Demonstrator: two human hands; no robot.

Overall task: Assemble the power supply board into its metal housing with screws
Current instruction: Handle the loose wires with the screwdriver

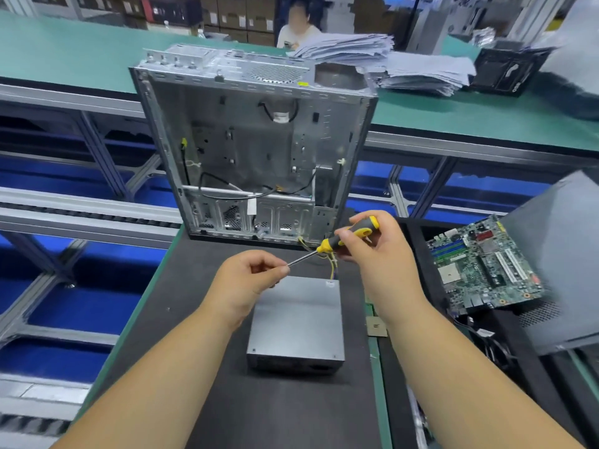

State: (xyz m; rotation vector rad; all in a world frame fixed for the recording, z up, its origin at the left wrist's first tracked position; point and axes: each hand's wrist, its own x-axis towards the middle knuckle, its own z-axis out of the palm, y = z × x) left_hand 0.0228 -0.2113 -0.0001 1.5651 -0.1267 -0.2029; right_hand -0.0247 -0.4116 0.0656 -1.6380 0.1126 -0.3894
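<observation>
A closed grey metal power supply housing (298, 322) lies on the black mat in front of me, with yellow wires (332, 265) leaving its far end. My right hand (376, 254) grips the yellow and black handle of a screwdriver (343, 239) above the housing. The shaft points left and down to my left hand (249, 283), whose thumb and fingertips pinch its tip. Whether a screw sits at the tip is hidden by the fingers.
An open computer case (256, 147) lies just beyond the mat. A green motherboard (483, 264) leans at the right beside a dark side panel (557, 264). Paper stacks (389, 63) lie on the green bench behind. A person sits at the back.
</observation>
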